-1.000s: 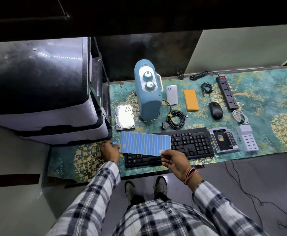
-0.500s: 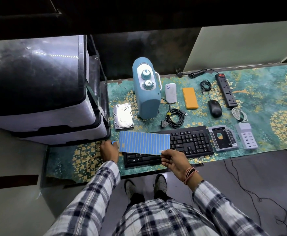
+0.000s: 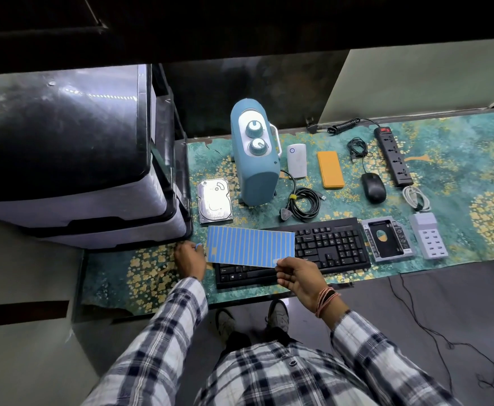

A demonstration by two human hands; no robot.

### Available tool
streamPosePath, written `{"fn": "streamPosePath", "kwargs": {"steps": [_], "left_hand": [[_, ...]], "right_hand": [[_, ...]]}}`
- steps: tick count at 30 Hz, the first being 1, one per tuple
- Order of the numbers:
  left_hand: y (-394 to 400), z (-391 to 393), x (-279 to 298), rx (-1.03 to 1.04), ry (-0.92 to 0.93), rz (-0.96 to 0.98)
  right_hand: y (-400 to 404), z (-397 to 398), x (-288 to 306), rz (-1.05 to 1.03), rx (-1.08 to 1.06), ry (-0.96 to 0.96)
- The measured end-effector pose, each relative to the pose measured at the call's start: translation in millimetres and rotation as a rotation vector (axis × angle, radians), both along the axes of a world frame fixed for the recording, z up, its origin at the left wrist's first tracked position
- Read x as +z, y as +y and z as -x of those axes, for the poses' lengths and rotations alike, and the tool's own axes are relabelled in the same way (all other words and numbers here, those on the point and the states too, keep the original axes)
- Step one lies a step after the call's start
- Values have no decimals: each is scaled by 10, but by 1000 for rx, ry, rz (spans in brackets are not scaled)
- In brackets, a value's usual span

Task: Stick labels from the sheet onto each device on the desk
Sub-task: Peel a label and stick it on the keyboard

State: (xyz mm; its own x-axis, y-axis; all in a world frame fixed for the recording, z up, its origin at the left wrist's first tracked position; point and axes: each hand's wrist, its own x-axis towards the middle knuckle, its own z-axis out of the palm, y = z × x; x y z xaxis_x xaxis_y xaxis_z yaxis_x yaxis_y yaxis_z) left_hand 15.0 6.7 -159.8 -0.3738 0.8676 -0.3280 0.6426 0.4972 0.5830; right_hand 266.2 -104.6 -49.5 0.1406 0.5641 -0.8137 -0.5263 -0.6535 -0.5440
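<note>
From the head view, your right hand (image 3: 297, 276) is pinching the near right corner of the label sheet (image 3: 250, 244), holding it over the keyboard (image 3: 327, 247). Your left hand (image 3: 190, 260) is pinching a small blue label (image 3: 198, 245) just beside the sheet's left edge.

- Sheet (image 3: 250, 246): blue, striped with label strips, held flat above the keyboard's (image 3: 327, 247) left end.
- Label (image 3: 198, 245): small blue piece at the left hand's (image 3: 190, 259) fingertips.
</note>
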Motion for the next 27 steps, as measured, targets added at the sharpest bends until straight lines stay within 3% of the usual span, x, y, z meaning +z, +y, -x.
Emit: {"fn": "streamPosePath", "kwargs": {"steps": [12, 21, 27], "left_hand": [[66, 72, -86, 213, -294, 77], [-56, 91, -167, 61, -33, 12], [-31, 64, -111, 90, -74, -32]], "right_hand": [[25, -18, -23, 0, 10, 13], [80, 3, -5, 0, 41, 12], [58, -12, 7, -8, 46, 12]]}}
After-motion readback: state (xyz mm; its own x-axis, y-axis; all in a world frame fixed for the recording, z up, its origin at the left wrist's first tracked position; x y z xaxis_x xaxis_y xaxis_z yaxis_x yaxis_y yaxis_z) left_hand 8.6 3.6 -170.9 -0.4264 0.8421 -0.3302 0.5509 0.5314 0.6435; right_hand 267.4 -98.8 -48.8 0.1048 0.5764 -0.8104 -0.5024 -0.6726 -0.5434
